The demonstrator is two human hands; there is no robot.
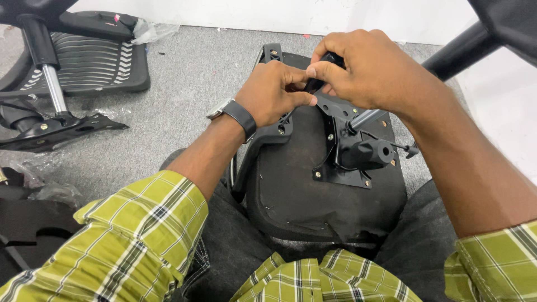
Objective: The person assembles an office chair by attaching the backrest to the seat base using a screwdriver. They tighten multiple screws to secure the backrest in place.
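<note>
Person seated on grey carpet, an upturned black fabric-covered office chair seat (313, 190) resting across the lap, underside facing up.

Bolted to that underside: a black metal tilt-mechanism plate (349, 162) with brass-coloured bolt heads at its corners, a stubby black cylinder socket on top and a silvery lever rod running off to the right.

Left hand (274, 92), dark wristband watch on the wrist, is curled closed, thumb and forefinger pinching the lower end of a small black handle-like tool (314, 85). Right hand (366, 70) is cupped over the top of the same tool, fingers pressed together around it. Both meet at the far edge of the plate, close to a black plastic armrest bracket (263, 134) on the seat's left side. What the tool's tip engages is hidden under the fingers.

My reading of good practice here: keep the tool square to the fastener, let the lower hand steady the shaft while the upper one does the turning, and brace the seat with the thighs so it does not rock.

Off to the left on the floor: a black ribbed plastic chair back panel (98, 59), a chrome gas-lift column (53, 86) and crumpled clear plastic wrapping (50, 193).
</note>
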